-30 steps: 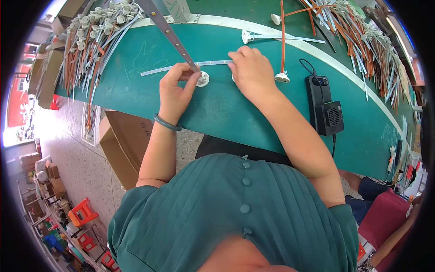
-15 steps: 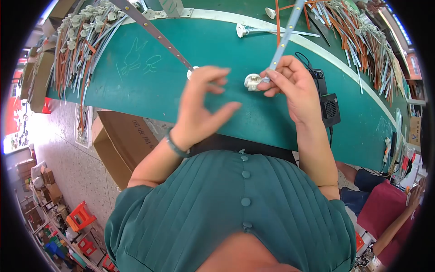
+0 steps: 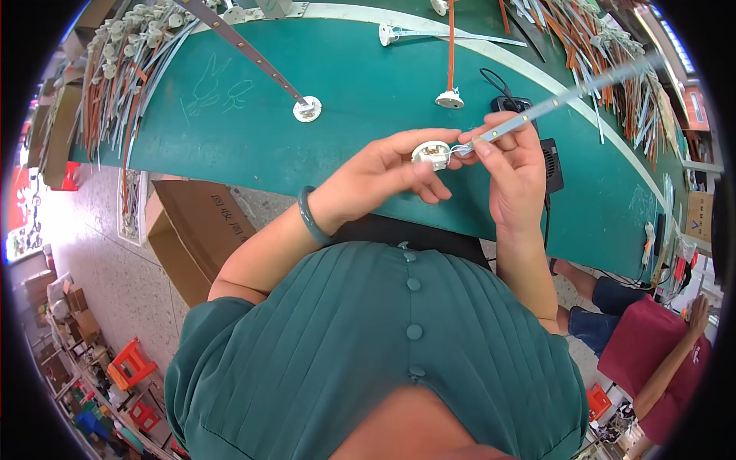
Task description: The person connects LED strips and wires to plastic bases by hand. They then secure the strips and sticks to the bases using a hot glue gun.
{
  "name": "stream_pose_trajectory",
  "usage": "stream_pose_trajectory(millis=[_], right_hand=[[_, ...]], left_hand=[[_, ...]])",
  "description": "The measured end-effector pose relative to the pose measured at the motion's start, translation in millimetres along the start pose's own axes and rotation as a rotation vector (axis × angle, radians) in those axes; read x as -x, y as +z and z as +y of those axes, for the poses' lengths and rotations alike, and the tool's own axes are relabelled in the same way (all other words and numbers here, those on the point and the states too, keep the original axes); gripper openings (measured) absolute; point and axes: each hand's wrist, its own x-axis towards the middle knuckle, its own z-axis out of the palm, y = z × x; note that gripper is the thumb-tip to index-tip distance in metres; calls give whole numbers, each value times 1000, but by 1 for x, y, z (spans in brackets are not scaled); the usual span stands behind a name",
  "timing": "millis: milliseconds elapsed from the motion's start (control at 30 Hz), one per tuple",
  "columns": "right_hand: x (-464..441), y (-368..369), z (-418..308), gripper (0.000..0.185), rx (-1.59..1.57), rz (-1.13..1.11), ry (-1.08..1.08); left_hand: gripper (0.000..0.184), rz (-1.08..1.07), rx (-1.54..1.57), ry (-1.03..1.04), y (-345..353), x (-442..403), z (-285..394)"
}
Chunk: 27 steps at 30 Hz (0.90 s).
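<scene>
Between the thumb and fingers of my left hand (image 3: pixel 391 169) is a round white end cap (image 3: pixel 431 156) with its open inner side showing. Short thin wires run from the cap to a narrow LED strip (image 3: pixel 556 103). My right hand (image 3: pixel 515 165) pinches that strip near its wired end, and the strip slants up to the right. Left of my hands, a second end cap (image 3: pixel 307 109) lies on the green table, joined to a brownish LED strip (image 3: pixel 245 47). Beyond my hands lies another white cap (image 3: pixel 450 99) with an orange strip (image 3: pixel 451 46).
Heaps of capped strips lie at the far left (image 3: pixel 146 54) and far right (image 3: pixel 613 69). A black device (image 3: pixel 550 165) with a cable sits beside my right hand. An open cardboard box (image 3: pixel 199 230) stands below the table's left edge. Another person (image 3: pixel 652 360) is at the lower right.
My left hand has moved right and taken hold of the white end cap. The LED strip in my right hand has swung from steep to a lower slant toward the right.
</scene>
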Motion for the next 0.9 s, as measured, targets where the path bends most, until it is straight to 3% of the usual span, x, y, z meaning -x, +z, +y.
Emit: stream_pose_trajectory(millis=[133,333,433,533,733,900], right_hand=[[1,-2,-2,15,57,-19,-2],[6,1,-1,13,146,50,21],[6,4,0,15,161,51,-1],[5,5,0,17,164,50,-16],[6,8,0,15,99,53,-39],[6,6,10,15,185,-12,6]], left_hand=[[38,27,14,3,-6,3,0],[31,45,-240,105,-7,6,-1],[31,98,-208,110,-7,5,-5],[28,85,-90,249,-7,3,-11],[35,69,-236,379,-12,-1,-16],[39,109,-163,299,-14,-1,-18]])
